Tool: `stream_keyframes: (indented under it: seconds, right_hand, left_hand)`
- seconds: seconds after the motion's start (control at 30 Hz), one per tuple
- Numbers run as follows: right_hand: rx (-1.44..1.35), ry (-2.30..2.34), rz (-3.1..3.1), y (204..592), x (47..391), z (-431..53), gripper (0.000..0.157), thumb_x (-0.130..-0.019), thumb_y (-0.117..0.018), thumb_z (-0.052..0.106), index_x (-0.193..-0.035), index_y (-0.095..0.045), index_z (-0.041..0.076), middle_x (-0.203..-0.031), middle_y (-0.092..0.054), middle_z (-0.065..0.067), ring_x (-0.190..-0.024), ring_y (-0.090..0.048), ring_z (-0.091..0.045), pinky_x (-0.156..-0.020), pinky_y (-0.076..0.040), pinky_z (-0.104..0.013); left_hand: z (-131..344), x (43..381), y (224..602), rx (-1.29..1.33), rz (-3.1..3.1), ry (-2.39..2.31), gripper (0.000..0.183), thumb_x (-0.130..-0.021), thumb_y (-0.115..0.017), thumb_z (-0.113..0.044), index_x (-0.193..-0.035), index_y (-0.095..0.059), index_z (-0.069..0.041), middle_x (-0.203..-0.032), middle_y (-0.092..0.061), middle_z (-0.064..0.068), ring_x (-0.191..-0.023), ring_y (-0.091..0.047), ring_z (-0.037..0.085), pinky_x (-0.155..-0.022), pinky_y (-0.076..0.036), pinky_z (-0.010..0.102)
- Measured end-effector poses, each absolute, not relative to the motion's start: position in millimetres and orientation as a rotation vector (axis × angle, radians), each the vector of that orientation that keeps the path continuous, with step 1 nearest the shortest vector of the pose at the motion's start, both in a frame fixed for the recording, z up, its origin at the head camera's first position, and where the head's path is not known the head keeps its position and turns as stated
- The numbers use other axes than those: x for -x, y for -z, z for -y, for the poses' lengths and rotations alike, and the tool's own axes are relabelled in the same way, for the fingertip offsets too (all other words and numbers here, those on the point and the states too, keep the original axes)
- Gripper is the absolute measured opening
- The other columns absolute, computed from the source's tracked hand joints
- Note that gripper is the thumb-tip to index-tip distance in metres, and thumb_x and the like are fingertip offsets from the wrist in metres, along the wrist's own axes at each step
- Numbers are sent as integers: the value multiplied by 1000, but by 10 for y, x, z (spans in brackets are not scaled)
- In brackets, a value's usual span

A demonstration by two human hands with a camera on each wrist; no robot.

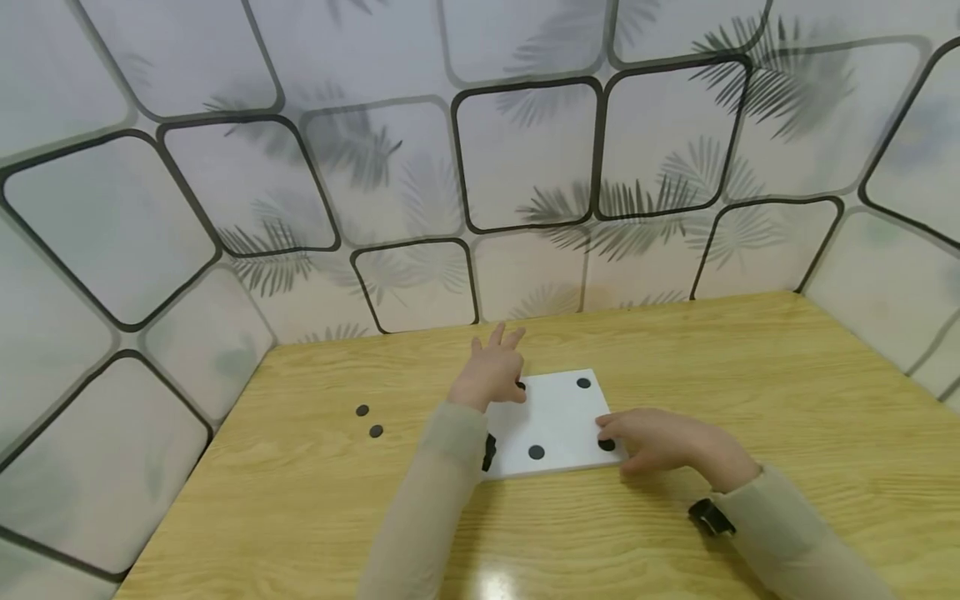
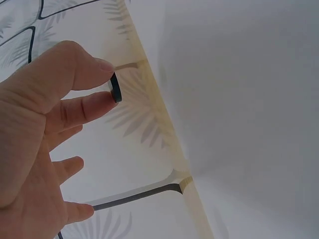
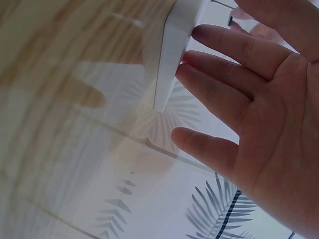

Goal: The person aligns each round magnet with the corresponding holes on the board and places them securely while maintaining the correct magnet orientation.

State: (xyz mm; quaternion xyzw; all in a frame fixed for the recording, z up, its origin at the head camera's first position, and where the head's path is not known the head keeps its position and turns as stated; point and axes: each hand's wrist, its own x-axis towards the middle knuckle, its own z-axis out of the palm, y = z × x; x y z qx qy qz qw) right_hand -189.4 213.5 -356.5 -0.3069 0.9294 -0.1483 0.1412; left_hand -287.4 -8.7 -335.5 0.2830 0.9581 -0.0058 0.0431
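Between thumb and index finger, my left hand [image 1: 489,375] pinches a small black disc [image 2: 115,88], held on edge over the far left part of a white board [image 1: 558,421]. Its other fingers are spread. My right hand [image 1: 671,440] lies at the board's right side, its nearly straight fingers at the edge in the right wrist view. Three black discs sit on the board: one at the far right corner [image 1: 583,383], one near the front edge [image 1: 536,452], and one at the front right corner [image 1: 606,445], right by the right hand. My left sleeve hides the board's front left corner.
Two more black discs [image 1: 369,421] lie on the wooden table [image 1: 300,500], left of the board. A wall with a leaf and block pattern [image 1: 525,158] rises behind the table and at both sides. Each wrist wears a black strap buckle [image 1: 711,517].
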Motion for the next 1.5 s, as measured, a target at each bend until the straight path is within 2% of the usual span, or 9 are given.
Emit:
stream_keyframes:
  seconds: [0.27, 0.7, 0.87, 1.0, 1.3, 1.4, 1.5]
  right_hand:
    - [894, 413, -2690, 3566, 1899, -2115, 40, -71, -70, 10, -107, -59, -2, -122, -49, -20, -110, -46, -35, -92, -35, -46]
    - [836, 431, -2690, 3546, 1879, -2085, 42, -68, -69, 7, -108, -59, -4, -123, -48, -20, -112, -45, -35, -93, -34, -46]
    - [842, 437, -2684, 3547, 1879, -2078, 40, -69, -69, 7, -106, -60, -2, -122, -49, -20, -112, -46, -34, -93, -34, -46]
    - [850, 436, -2683, 3553, 1879, -2075, 38, -68, -68, 6, -105, -60, -2, -122, -49, -20, -111, -47, -34, -92, -35, -45]
    - [849, 443, -2691, 3549, 1885, -2102, 39, -67, -67, 4, -105, -60, -3, -122, -49, -20, -109, -48, -33, -90, -37, -45]
    - [851, 441, -2689, 3549, 1887, -2107, 39, -67, -67, 5, -105, -60, -3, -122, -49, -21, -110, -47, -34, -90, -37, -46]
    - [854, 442, -2684, 3548, 1887, -2107, 39, -68, -67, 5, -105, -60, -3, -122, -49, -21, -110, -47, -34, -91, -36, -46]
  left_hand:
    - [19, 2948, 3398, -851, -2895, 66, 17, -72, -69, -25, -63, -57, -18, -146, -15, 3, -132, 2, 29, -98, -9, 60]
    - [-45, 3002, 3467, -835, -2878, 149, 18, -73, -69, -23, -66, -53, -17, -145, -18, 4, -132, 0, 30, -97, -8, 60]
    - [-70, 3004, 3489, -840, -2884, 221, 12, -74, -67, -24, -78, -59, -16, -145, -19, 4, -132, -4, 31, -97, -11, 60]
    - [-92, 3012, 3502, -841, -2881, 279, 15, -76, -66, -26, -87, -61, -17, -145, -19, 5, -132, -5, 31, -97, -13, 60]
    - [-144, 3020, 3479, -868, -2871, 291, 11, -77, -68, -24, -78, -59, -17, -144, -20, 4, -132, -4, 31, -97, -12, 61]
    - [-153, 3006, 3469, -880, -2874, 303, 10, -78, -68, -22, -83, -61, -16, -144, -20, 4, -132, -4, 32, -96, -12, 61]
    - [-155, 2995, 3467, -882, -2875, 321, 19, -78, -67, -20, -97, -64, -17, -145, -19, 0, -132, -4, 30, -97, -12, 61]
